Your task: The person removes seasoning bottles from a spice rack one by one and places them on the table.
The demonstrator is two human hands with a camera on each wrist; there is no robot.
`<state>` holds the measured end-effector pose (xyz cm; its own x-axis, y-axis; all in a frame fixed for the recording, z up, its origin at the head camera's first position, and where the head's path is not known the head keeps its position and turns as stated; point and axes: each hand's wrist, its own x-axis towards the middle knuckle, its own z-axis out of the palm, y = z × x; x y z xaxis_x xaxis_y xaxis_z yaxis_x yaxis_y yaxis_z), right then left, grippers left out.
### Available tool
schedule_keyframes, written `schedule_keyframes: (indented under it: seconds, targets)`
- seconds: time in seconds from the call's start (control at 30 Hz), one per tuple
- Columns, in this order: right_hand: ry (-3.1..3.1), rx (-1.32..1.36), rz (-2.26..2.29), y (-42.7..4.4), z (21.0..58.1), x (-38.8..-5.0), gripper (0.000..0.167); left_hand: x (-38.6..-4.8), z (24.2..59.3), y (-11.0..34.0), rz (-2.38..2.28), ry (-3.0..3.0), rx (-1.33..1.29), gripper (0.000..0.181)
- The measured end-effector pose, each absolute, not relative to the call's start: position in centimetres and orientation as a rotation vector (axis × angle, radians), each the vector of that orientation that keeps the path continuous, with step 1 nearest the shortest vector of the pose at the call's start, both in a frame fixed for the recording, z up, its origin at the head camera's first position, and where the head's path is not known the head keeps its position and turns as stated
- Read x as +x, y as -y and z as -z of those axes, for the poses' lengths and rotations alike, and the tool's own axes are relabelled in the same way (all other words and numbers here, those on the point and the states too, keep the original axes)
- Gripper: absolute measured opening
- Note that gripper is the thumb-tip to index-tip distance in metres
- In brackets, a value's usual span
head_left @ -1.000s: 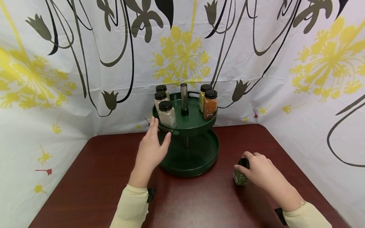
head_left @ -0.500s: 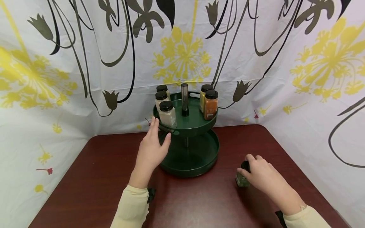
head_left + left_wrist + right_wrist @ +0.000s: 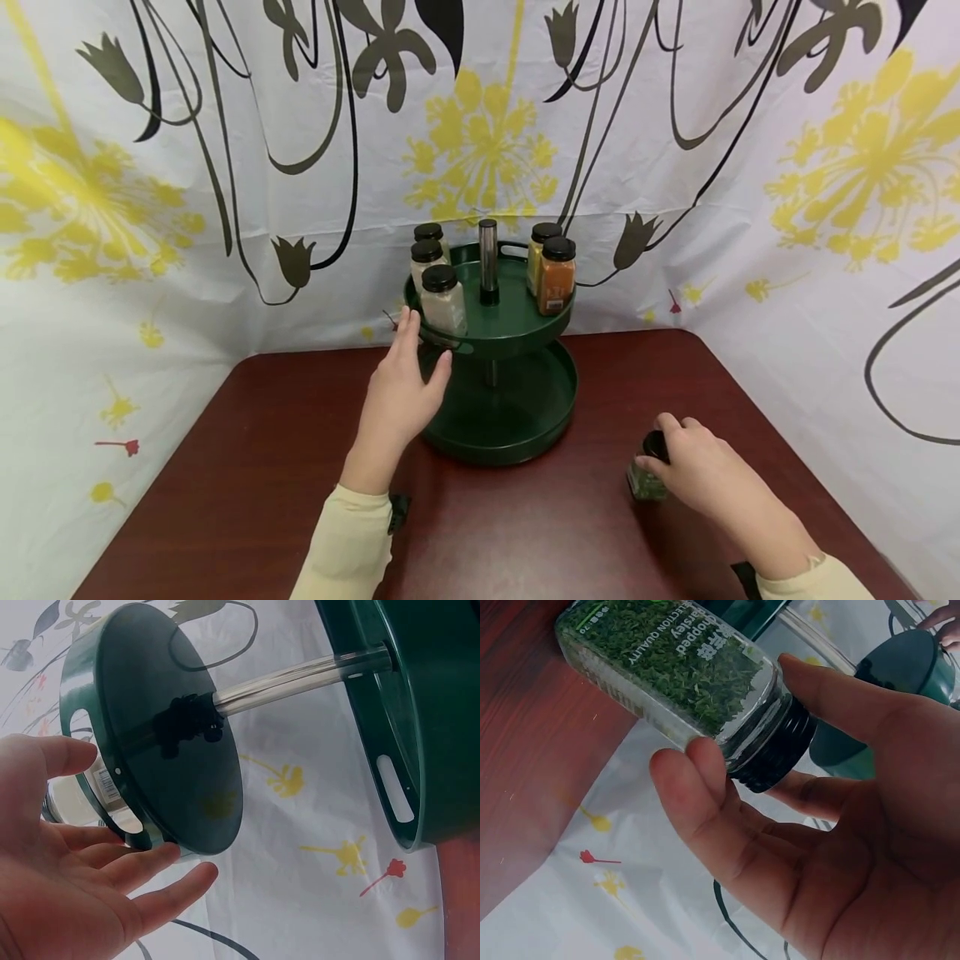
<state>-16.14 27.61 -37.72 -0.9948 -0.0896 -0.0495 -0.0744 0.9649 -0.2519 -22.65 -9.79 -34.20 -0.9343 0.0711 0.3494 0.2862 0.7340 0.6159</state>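
My right hand [image 3: 708,471] holds a glass jar of chopped parsley [image 3: 645,483] near its black cap, thumb on one side and fingers on the other. In the right wrist view the parsley jar [image 3: 660,660] shows green flakes and a printed label. Its base is at the wood tabletop, right of a green two-tier turntable rack [image 3: 517,337]. My left hand [image 3: 397,392] is spread at the rack's upper tray, left front. In the left wrist view its straight fingers [image 3: 157,862] lie along the upper tray's rim [image 3: 135,802]; firm contact is hard to tell.
On the upper tray, three pale spice jars [image 3: 444,308] stand at the left. An orange spice jar [image 3: 557,279] and a yellow one [image 3: 536,258] stand at the right. A chrome post [image 3: 488,258] rises in the middle. Patterned fabric [image 3: 300,183] surrounds the dark red table [image 3: 300,467].
My right hand has shifted a little to the right and toward me, and the parsley jar has moved with it. The left hand and the rack stay as they were.
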Motion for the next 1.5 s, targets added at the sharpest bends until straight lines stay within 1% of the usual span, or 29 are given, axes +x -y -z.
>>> schedule_keyframes:
  seconds: [0.2,0.33,0.5,0.63,0.8,0.87,1.0,1.1,1.27,1.43,1.5]
  targets:
    - [-3.004,-0.088,0.34,-27.8,37.2,-16.3,0.069,-22.6,34.1,9.8,1.013,2.641,-0.282,0.081]
    - [-3.04,-0.092,0.306,-27.7,36.5,-16.4,0.072,-22.4,33.9,9.8,1.022,2.638,-0.288,0.082]
    - [-3.186,-0.124,0.337,-26.9,34.7,-16.4,0.065,-22.3,33.8,9.7,1.026,2.612,-0.29,0.079]
    - [-3.271,-0.187,0.416,-25.1,33.0,-16.4,0.057,-22.1,33.8,9.7,0.995,2.606,-0.292,0.077]
    - [-3.341,-0.357,0.564,-21.8,30.9,-16.7,0.044,-21.8,33.8,9.2,0.95,2.607,-0.297,0.076]
    - [-3.362,-0.446,0.626,-20.6,30.2,-16.9,0.044,-21.6,33.8,8.8,0.925,2.592,-0.302,0.074]
    - [-3.347,-0.599,0.706,-18.5,29.1,-17.3,0.054,-21.3,33.7,8.2,0.875,2.576,-0.312,0.07]
    - [-3.291,-0.661,0.713,-17.0,28.5,-17.7,0.064,-21.0,33.6,7.7,0.836,2.576,-0.319,0.07]
    - [-3.235,-0.734,0.662,-14.8,28.9,-18.6,0.073,-20.1,33.5,6.8,0.763,2.567,-0.329,0.068]
    - [-3.227,-0.709,0.692,-14.1,30.3,-19.0,0.076,-18.9,33.0,6.7,0.713,2.583,-0.382,0.062]
    - [-3.232,-0.677,0.716,-14.2,30.7,-19.1,0.075,-18.5,32.6,7.0,0.735,2.605,-0.4,0.061]
